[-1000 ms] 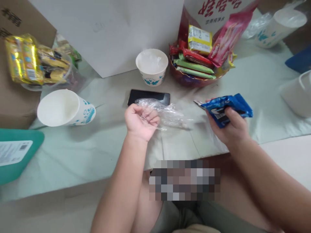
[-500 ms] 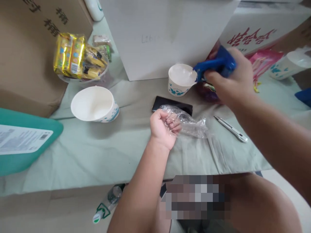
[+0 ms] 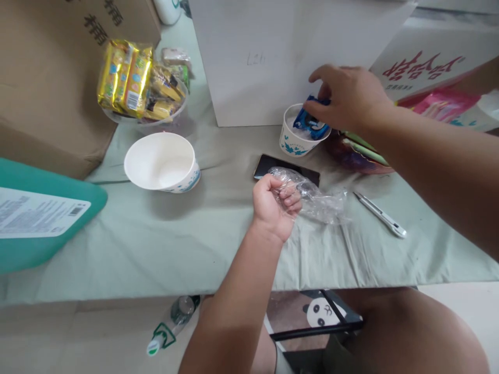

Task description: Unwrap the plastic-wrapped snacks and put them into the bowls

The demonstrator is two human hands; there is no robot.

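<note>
While a teal container [image 3: 47,208] with a white label takes up the far left, a brown cardboard box [image 3: 47,83] rises behind it on the pale green cloth [image 3: 148,265]. Next comes a clear bowl [image 3: 182,106] heaped with gold packets [image 3: 127,78], and nearer the camera a wide paper cup [image 3: 161,161] with its mouth towards the lens. Below the cloth's edge, a plastic bottle [image 3: 171,327] lies on the floor.

In the middle, in front of a white box [image 3: 265,72], the left hand [image 3: 277,203] is clenched on crumpled clear plastic [image 3: 323,205], which trails rightward and partly covers a dark phone [image 3: 267,165]. Just behind, a second paper cup [image 3: 293,144] holds the blue packet [image 3: 310,123] — tilted, its upper end above the rim. The right hand [image 3: 346,98] is over that cup with thumb and index finger spread apart, its grip released — whether the thumb touches the packet, I cannot tell.

A dark, glossy bowl [image 3: 358,158] sits beside the cup, partly hidden by the right forearm. Nearer lies a slim white cutter [image 3: 382,215], and a pink packet [image 3: 448,103] shows at the far right.
</note>
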